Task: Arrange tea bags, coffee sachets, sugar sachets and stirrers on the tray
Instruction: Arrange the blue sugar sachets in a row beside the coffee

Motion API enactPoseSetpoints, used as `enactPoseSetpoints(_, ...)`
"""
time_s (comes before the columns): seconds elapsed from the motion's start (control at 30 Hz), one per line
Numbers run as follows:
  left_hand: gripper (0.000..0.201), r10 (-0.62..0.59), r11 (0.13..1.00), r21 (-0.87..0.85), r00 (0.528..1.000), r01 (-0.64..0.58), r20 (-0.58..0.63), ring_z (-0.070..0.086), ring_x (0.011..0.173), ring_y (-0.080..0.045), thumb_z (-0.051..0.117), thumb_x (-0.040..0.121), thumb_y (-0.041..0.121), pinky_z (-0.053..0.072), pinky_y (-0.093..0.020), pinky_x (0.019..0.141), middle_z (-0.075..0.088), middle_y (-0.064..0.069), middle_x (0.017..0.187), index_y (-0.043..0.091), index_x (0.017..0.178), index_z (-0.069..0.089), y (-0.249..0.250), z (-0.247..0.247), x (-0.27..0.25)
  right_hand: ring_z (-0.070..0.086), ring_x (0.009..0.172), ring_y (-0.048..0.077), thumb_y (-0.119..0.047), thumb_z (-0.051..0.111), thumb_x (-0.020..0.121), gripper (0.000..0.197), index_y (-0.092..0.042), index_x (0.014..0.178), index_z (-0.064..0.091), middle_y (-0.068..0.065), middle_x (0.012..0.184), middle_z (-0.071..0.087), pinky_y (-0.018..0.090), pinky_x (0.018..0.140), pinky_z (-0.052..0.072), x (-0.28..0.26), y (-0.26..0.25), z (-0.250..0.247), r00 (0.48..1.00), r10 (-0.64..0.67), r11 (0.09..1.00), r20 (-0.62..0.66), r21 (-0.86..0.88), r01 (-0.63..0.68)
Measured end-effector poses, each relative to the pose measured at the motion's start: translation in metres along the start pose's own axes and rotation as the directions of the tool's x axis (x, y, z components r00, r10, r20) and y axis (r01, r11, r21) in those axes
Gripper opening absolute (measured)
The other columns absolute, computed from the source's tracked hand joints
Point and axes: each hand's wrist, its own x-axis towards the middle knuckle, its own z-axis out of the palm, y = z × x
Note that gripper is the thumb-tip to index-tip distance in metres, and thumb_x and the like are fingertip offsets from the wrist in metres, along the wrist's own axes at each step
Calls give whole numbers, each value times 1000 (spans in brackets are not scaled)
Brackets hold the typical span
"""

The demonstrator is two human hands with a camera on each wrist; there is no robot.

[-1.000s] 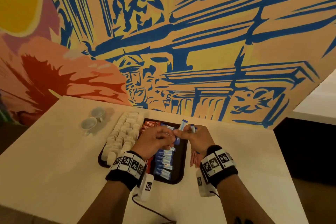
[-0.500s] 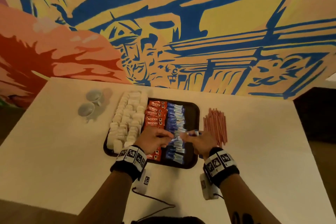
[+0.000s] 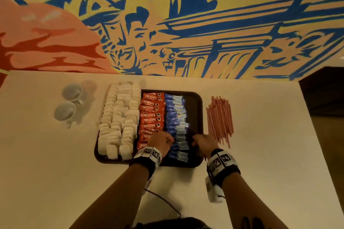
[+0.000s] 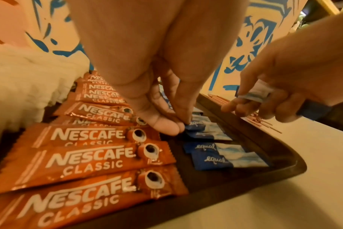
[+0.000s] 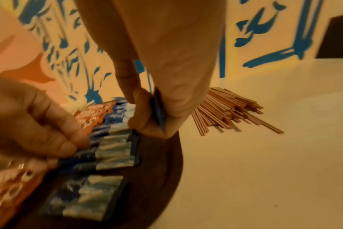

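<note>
Both hands have drawn nearer; left hand (image 3: 161,141) fingers (image 4: 166,125) pinch a sugar sachet (image 4: 196,125).

Left hand (image 4: 158,99) pinching a blue sachet (image 4: 196,125) on the tray (image 4: 264,139); right hand (image 4: 284,86) gripping sachets (image 4: 254,93)

Table (image 3: 46,154): pale cream top, smooth, set flush against the back wall. Wall covered by a painted mural (image 3: 186,15): yellow ground, heavy blue brush lines forming figures and building shapes, with a salmon and red patch (image 3: 46,42) at left. Two small cups (image 3: 68,101) sit upturned on the table at left, one just beside the other. Dark recess (image 3: 322,91) at right past the table edge. Light warm, dim, yellowish; soft shadows.
</note>
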Motion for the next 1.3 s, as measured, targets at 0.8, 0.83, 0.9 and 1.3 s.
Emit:
enactPoseSetpoints(0.8,35,170,826,-526,979,-203,-111,65,94,-8,75,88,37,56,-26,78,64,9,103,35,119,59,37,-21,-62,33,45,12,-43,54,103,40,-14,76,59,0,58,42,26,45,25,-70,-10,-14,926,-110,975,360,222,29)
enactPoseSetpoints(0.83,32,138,819,-545,984,-179,-115,66,96,-10,74,89,38,57,-31,78,65,9,106,36,119,61,35,-20,-62,30,46,12,-46,54,102,43,-15,73,58,0,58,40,26,45,24,-71,-9,-16,920,-108,987,378,149,55)
enactPoseSetpoints(0.9,22,116,831,-532,986,-162,-120,68,94,-16,73,91,33,59,-36,75,69,7,105,31,112,65,32,-17,-61,32,47,13,-49,55,101,45,-15,72,58,1,60,42,24,43,27,-69,-5,-16,909,-126,990,397,103,92)
enactPoseSetpoints(1.3,29,40,740,-671,998,-57,-40,71,82,-13,69,95,22,60,-29,68,70,-4,108,15,123,62,31,-15,-73,37,51,14,-61,64,91,50,-12,83,66,3,66,45,25,47,31,-66,-4,-7,926,-104,990,364,128,61)
